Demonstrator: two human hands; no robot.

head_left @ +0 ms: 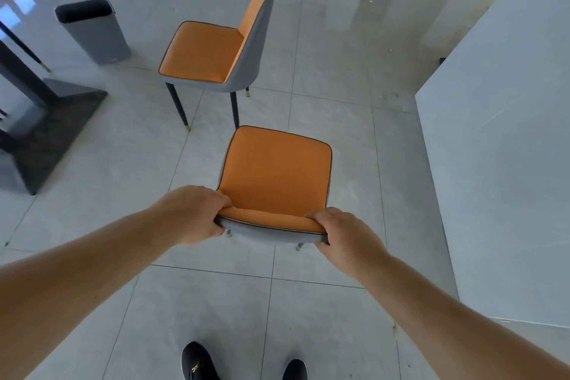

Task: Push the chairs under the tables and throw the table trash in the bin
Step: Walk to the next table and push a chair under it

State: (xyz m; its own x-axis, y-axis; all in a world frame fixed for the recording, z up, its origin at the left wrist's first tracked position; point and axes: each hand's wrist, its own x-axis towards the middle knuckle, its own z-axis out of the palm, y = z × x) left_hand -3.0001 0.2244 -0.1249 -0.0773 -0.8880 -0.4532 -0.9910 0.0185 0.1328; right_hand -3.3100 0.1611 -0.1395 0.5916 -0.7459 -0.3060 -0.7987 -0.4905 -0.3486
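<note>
Two chairs, same type: orange seat and backrest front, grey shell, dark legs with gold tips.

Near chair [274, 173]: centre frame, on the tiled floor [216, 302], seen from behind and above, seat pointing away from the person. It stands in the open, with the white table [499, 133] well off to its right and a dark pedestal base [46, 129] off to its left. It is not under either.

Both hands are on the top edge of its backrest, one at each corner.
- Left hand [191, 216]: curled over the left corner, fingers on the orange front, thumb on the grey back.
- Right hand [345, 234]: same grasp on the right corner, fingers folded over the orange edge.

Far chair [203, 52]: just beyond the near one, side-on, seat facing left, backrest to the right. It also stands free on the floor, not under a table. One of its legs comes down just beside the near chair's front seat edge.

One bin [95, 34]: grey, open top, upright, upper left, near the far chair's seat front but apart from it.

Two black shoes at the bottom edge, left shoe [197, 362] and right shoe [294, 370].

Two pale clear bits lie on the floor at the top edge, too blurred to name.
</note>
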